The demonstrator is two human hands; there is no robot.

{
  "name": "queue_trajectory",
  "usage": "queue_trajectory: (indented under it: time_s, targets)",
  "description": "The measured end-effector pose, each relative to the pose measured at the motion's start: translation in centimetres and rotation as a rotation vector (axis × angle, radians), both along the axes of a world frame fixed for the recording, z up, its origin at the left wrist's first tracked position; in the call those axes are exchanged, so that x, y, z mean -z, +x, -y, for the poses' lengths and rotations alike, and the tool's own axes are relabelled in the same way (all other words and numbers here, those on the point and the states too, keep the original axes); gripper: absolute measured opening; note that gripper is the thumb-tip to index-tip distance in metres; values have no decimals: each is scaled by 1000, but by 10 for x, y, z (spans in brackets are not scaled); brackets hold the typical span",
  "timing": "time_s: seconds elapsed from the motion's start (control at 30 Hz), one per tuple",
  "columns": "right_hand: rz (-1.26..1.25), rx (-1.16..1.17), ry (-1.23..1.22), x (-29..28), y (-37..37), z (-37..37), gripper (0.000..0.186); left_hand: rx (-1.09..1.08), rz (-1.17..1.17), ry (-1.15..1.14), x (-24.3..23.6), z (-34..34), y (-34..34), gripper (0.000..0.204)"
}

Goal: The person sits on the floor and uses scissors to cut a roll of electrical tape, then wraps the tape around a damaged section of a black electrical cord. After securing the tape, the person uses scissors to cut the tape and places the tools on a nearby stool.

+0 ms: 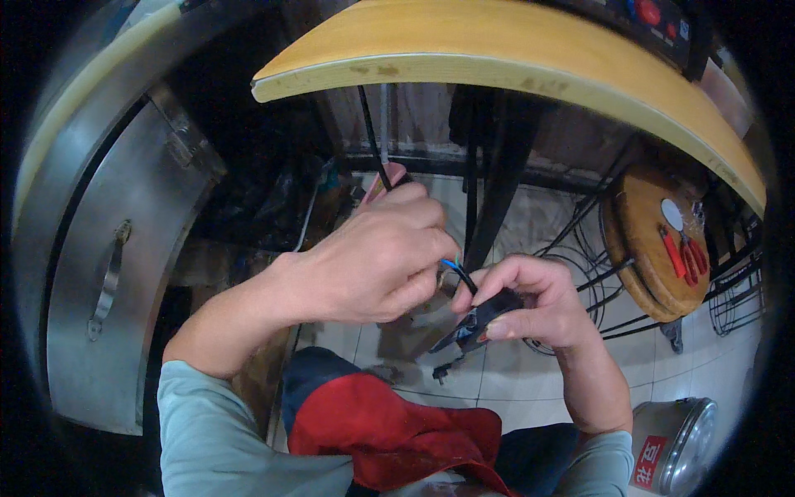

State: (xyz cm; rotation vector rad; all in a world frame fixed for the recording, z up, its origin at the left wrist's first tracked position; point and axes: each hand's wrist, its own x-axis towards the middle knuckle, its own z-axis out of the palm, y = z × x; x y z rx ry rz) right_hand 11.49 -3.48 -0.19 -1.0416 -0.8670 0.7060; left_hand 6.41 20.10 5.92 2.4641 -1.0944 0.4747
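Note:
My left hand (385,257) is closed in a pinch, and a black cable (373,137) drops from the table edge to behind its knuckles. Thin blue and green wires (450,263) show at its fingertips, coming out of a short black cable end (465,280). My right hand (538,302) pinches that cable end between thumb and fingers. Also in the right hand is a dark, shiny, rounded piece (490,319) with a loose flap pointing down-left; its kind is unclear. The left fingers hide where the wires end.
Above my hands curves a wooden tabletop (497,50). Red-handled pliers (691,255) lie on a round wooden stool (638,224) at right, beside looped black cables (580,240). A metal pot (683,443) stands lower right, a steel cabinet (116,282) left. A dark plug (443,375) shows below my hands.

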Motion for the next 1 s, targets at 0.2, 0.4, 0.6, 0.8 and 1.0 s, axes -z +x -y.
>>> queue_trajectory:
  time_s: [0.2,0.4,0.6,0.8,1.0]
  targets:
    - [-39,-50,28,-3,3,5,29,-7,191,-54,0,-4,4,23]
    - [-80,-19,61,2,-4,11,28,-55,433,-56,1,-1,8,24]
    - [-128,-6,126,7,-4,11,29,47,293,44,4,1,2,24]
    - [-120,-14,158,11,-1,10,30,130,204,89,0,-6,3,27]
    - [-145,17,173,15,-3,6,31,-32,247,-22,-3,-5,-3,37]
